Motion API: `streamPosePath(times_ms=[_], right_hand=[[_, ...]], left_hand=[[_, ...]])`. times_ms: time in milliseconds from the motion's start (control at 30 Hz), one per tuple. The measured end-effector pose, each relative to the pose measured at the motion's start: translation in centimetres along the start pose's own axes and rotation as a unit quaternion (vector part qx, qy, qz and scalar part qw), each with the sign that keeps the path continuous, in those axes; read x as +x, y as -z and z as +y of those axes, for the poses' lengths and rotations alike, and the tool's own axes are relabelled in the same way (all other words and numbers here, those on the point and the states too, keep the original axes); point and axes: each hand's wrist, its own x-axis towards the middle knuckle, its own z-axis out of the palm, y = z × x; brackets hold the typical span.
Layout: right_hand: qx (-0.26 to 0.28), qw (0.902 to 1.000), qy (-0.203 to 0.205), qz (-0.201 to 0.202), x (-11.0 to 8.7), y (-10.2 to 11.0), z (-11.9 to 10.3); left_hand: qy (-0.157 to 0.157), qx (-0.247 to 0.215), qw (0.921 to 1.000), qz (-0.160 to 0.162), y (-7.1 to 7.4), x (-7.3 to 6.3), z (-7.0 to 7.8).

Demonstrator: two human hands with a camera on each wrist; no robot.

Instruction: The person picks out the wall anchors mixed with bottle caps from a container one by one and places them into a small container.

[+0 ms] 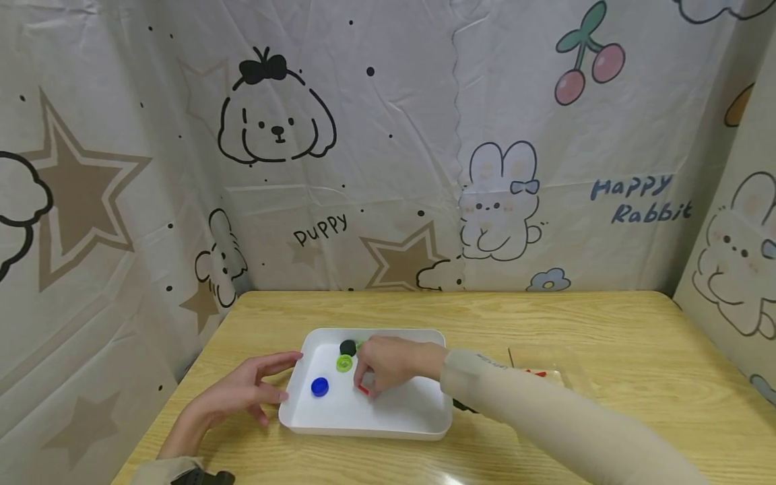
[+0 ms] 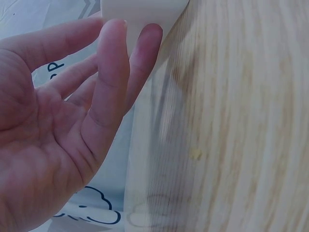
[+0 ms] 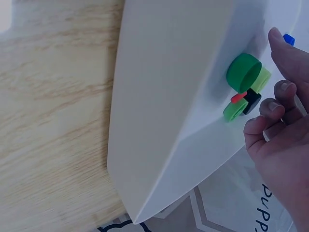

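Over the white tray [image 1: 400,432], my right hand [image 1: 388,364] reaches down with bent fingers. It pinches a small red piece [image 1: 363,389], of which only a narrow edge shows. Plastic caps lie on the tray floor: a blue cap [image 1: 319,386] to the left, a light green cap [image 1: 344,364] and a black cap [image 1: 347,347] behind. A dark green cap [image 3: 244,72] appears in the right wrist view, beside another red bit [image 3: 238,97]. My left hand [image 1: 239,391] has its fingers spread, with fingertips touching the tray's left wall.
A clear plastic container [image 1: 566,367] with red bits in it stands right of the tray, partly behind my right forearm. The wooden table [image 1: 630,377] meets a printed curtain [image 1: 388,168] at its back and sides.
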Motion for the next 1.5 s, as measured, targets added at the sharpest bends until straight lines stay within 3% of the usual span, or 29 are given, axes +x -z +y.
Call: streamPosePath(times_ms=[200, 700, 1500], right_hand=[[0.015, 0.9998, 0.015, 0.003, -1.0, 0.7, -0.1], [0.061, 0.9978, -0.012, 0.024, -4.6, 1.4, 0.7], [0.088, 0.992, -0.02, 0.088, -12.6, 3.2, 2.4]], left_hand=[[0.001, 0.0, 1.0, -0.002, -0.1, -0.1, 0.1], [0.008, 0.009, 0.9999, 0.005, -0.1, 0.0, 0.1], [0.006, 0.001, 1.0, 0.004, -0.1, 0.1, 0.2]])
